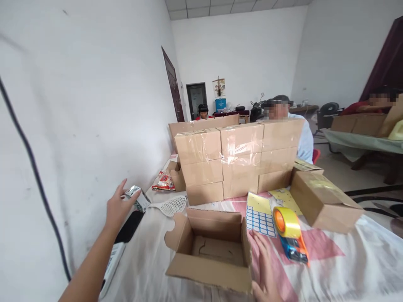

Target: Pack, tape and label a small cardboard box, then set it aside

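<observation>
My left hand [121, 203] reaches out at the left, near the wall, with thumb and fingers spread around the top of a small silver and dark printed packet [143, 201]. The thumb overlaps the packet; whether it presses on it is hard to see. In front of me an open cardboard box [209, 268] stands with its flaps up, and only thin dark marks show on its floor. My right hand [266, 268] lies along the box's right side, fingers stretched out. Right of that hand lies a tape dispenser [294, 249] with a yellow tape roll [287, 222].
Taped cardboard boxes [241, 163] form a wall behind the open box. A white perforated paddle [171, 206], a red snack bag [163, 181], a black object [130, 226] and a label sheet [260, 218] lie around. More boxes [324, 205] stand right; people sit beyond.
</observation>
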Demonstrator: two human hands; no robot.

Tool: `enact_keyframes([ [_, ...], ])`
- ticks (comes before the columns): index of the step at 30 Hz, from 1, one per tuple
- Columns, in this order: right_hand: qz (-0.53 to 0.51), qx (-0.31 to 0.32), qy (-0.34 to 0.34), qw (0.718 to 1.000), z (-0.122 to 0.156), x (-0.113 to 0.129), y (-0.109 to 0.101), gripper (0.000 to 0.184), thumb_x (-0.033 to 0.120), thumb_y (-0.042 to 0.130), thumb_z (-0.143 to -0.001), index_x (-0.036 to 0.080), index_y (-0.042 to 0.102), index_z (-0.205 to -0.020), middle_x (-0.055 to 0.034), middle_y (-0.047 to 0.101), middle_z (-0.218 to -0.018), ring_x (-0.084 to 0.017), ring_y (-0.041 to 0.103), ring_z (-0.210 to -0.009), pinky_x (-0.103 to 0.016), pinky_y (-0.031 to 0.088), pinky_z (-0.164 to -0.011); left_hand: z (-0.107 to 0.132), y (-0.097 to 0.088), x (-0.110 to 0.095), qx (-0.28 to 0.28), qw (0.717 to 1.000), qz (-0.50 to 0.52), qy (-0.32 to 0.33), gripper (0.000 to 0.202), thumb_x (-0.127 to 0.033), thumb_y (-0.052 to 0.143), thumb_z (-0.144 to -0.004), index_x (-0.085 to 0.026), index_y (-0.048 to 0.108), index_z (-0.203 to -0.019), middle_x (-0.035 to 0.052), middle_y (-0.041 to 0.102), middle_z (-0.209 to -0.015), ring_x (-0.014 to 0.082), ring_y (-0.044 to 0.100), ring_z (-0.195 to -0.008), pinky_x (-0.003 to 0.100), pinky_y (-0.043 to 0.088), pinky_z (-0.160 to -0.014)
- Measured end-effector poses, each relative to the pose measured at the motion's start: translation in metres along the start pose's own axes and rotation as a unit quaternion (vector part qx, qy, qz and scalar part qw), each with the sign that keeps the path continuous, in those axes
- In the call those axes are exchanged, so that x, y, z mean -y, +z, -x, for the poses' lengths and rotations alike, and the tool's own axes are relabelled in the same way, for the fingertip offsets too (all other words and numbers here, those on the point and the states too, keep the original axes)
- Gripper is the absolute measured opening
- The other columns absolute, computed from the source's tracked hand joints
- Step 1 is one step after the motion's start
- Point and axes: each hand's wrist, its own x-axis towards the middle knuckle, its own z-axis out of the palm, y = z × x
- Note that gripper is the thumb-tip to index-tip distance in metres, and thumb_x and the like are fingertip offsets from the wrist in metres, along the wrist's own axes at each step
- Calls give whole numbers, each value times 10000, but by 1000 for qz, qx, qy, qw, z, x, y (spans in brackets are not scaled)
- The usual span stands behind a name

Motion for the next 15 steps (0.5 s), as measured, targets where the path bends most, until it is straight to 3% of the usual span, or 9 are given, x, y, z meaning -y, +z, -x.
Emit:
enact_keyframes([
  [3,-41,-48,-82,995,-4,35,-15,444,346,551,-915,215,499,-1335,-134,546,-1227,-311,547,-1185,-472,511,-917,48,-25,-64,-41,991,128,1,758,-575,737,-708,-224,593,-1364,20,716,-920,174,624,-712,323,557,-741],
  [5,-75,-1,-159,984,-21,77,-27,385,159,567,-844,248,538,-1218,-88,585,-1081,-266,584,-1073,-443,515,-894,84,-33,-105,-13,975,221,-9,671,-555,764,-701,-209,655,-1266,-1,684,-816,143,592,-650,254,525,-606],
  [7,-53,90,-150,983,-50,123,-36,423,182,610,-840,237,511,-1248,-103,611,-1144,-273,579,-1119,-457,500,-963,123,-34,-143,2,954,300,-27,620,-521,776,-713,-206,664,-1236,-3,684,-795,129,601,-645,213,491,-558],
  [9,-5,169,-106,980,-85,157,-38,644,326,684,-828,217,411,-1402,-135,581,-1294,-313,531,-1232,-483,473,-1027,161,-34,-176,-11,943,332,-30,601,-478,785,-720,-199,661,-1238,17,715,-830,142,644,-691,219,512,-599],
  [10,18,211,-95,973,-101,166,-36,743,349,695,-815,209,353,-1460,-140,565,-1338,-326,523,-1248,-490,468,-1034,178,-33,-189,-19,944,328,-26,597,-460,791,-715,-191,663,-1232,31,729,-849,160,665,-725,238,533,-630],
  [12,51,267,-78,959,-129,170,-28,719,255,657,-806,192,346,-1451,-139,580,-1331,-307,570,-1197,-445,495,-979,205,-31,-204,-12,947,321,-2,603,-453,775,-730,-184,646,-1255,62,747,-917,201,697,-811,282,565,-689],
  [15,78,326,-37,942,-157,151,-12,659,245,654,-772,195,386,-1372,-115,639,-1234,-284,648,-1048,-372,525,-823,228,-23,-196,58,952,301,19,608,-500,584,-890,-234,499,-1430,111,713,-1200,258,684,-1083,408,558,-929],
])
